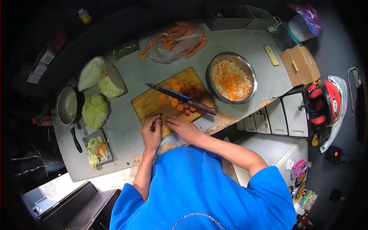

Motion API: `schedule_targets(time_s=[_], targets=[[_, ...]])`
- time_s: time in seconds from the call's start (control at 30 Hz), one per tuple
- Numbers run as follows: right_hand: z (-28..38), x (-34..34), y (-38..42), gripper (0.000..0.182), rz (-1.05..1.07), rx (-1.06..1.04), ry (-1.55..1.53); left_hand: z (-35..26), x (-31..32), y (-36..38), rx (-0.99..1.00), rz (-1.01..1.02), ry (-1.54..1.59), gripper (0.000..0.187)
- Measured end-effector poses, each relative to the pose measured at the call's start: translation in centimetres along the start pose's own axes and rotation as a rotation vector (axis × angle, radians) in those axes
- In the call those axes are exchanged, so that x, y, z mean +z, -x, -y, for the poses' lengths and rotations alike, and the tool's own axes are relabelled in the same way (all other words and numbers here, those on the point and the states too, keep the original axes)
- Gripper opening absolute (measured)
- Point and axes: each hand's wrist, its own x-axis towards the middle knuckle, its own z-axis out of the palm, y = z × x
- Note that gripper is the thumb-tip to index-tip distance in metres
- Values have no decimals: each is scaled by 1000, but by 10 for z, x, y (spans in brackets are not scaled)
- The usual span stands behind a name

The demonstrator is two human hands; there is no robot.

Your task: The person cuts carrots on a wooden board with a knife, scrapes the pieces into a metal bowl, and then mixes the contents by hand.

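Observation:
My left hand (151, 130) is over the near left corner of the wooden cutting board (143, 104). Its fingers are curled in, and I cannot make out what they hold, if anything. Beside it, my right hand (182, 128) reaches over the board's near edge, fingers stretched to the left and slightly apart, with nothing visible in them. A dark-bladed kitchen knife (172, 94) lies across the board, its wooden handle toward the right. Around and under the knife are several carrot slices (176, 87), with smaller chunks toward the far right.
A metal bowl (212, 63) of chopped carrot and pale bits stands right of the board. Behind lies a bag of carrots (168, 48). Leftward are cabbages (94, 111), a frying pan (68, 105) and a tray of scraps (109, 155). A phone (271, 55) lies near a cardboard box (301, 66).

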Motion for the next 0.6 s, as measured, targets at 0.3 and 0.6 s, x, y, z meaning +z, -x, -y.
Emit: schedule_targets(time_s=[0.3, 0.6], targets=[[-10, -4, -1, 31, -72, -89, 138, -16, 11, -6, 123, 52, 15, 17], [-20, -148, -12, 21, -771, 504, -418, -39, 40, -33, 74, 28, 210, 16]])
